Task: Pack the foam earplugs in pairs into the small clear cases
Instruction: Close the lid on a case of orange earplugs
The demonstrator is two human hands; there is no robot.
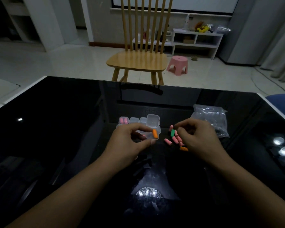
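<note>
L hand (132,139): thumb + fingers pinch the open clear case (152,134) by its near edge, lifted just off the table (56,129). Lid up and tipped away, so the mouth faces the other hand. Prob held that way to make loading easy.

Case contents: one orange earplug (154,133) lying in the base, no partner w/ it. Half a pair, so the case is not ready to close.

R hand (196,137): fingers curled down over the loose pile (176,139), fingertips at the green earplug (172,132). Looks like a pinch on it, but light is dim and fingers overlap, so can't be sure it's gripped vs. only touched.

Pile: mostly pink plugs, lying on the table just right of the held case, under and beside the R hand. One more orange plug (183,148) at the near edge by the R hand's heel. That one would be the colour match for the plug in the case, if matching matters.

Case row (133,121): small clear cases lined up behind the L hand. Leftmost filled case (123,120) shows two pink plugs inside, i.e. one pair done. Others look empty, hard to tell.

Bag (210,119): clear plastic, crumpled, far right behind the R hand. Likely the supply bag, parked out of the way.

Progress: early, most plugs unpacked.
</note>
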